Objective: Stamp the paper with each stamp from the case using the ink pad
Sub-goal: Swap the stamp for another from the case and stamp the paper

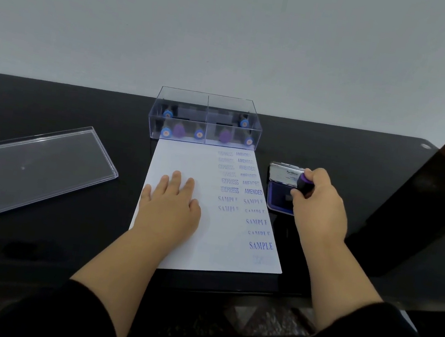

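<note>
R hand (317,208) has its grip clenched on the stamp (305,185), pressed to the ink pad (280,198) beside the paper (188,160), w/ L hand (171,204) flat on it; stamp looks light, rigid, best held by its knob.

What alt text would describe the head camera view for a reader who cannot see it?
The right hand grips a purple-topped stamp over the open ink pad, while the left hand lies flat on a white paper printed with EXPRESS, AMENDED and SAMPLE. Behind stands a clear stamp case; its lid lies to the left.
</note>
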Demonstrator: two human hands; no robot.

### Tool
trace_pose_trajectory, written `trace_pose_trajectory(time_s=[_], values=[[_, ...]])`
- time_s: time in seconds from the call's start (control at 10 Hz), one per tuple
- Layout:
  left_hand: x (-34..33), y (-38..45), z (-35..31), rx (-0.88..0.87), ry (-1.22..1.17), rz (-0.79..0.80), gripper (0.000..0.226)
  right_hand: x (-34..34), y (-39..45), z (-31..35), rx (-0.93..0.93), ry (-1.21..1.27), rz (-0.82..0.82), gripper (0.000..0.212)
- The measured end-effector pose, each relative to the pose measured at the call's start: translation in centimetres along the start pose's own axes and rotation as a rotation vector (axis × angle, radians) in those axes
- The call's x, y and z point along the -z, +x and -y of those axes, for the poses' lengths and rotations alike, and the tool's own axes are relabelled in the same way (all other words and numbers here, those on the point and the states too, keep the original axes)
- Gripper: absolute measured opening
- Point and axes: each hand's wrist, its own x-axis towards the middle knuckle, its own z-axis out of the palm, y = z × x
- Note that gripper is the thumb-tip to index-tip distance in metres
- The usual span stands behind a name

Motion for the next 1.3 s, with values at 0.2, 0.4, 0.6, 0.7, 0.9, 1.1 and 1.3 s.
trace_pose_trajectory(time_s=[0.2,0.4,0.6,0.7,0.9,1.1,1.3], values=[[0.0,0.0,0.0,0.0,0.01,0.006,0.054,-0.1,-0.2,0.1,-0.007,-0.014,-0.004,0.02],[0.0,0.0,0.0,-0.001,0.012,0.01,0.054,0.0,-0.3,0.2,-0.011,-0.022,0.004,0.022],[0.1,-0.1,0.0,0.001,0.018,0.021,0.054,0.1,-0.3,0.2,-0.006,-0.03,0.018,0.027],[0.1,-0.1,-0.1,-0.002,0.02,0.017,0.054,0.1,-0.4,0.3,-0.002,-0.035,0.015,0.028],[0.1,-0.1,0.0,-0.005,0.02,0.027,0.054,0.1,-1.3,0.8,0.016,0.03,-0.015,0.027],[0.3,0.0,0.1,-0.01,0.015,0.043,0.054,-0.4,-3.4,3.1,0.093,0.118,0.099,0.025],[0.2,0.0,0.2,-0.016,0.0,0.032,0.054,-1.1,-5.4,4.2,0.181,0.094,0.198,0.029]])
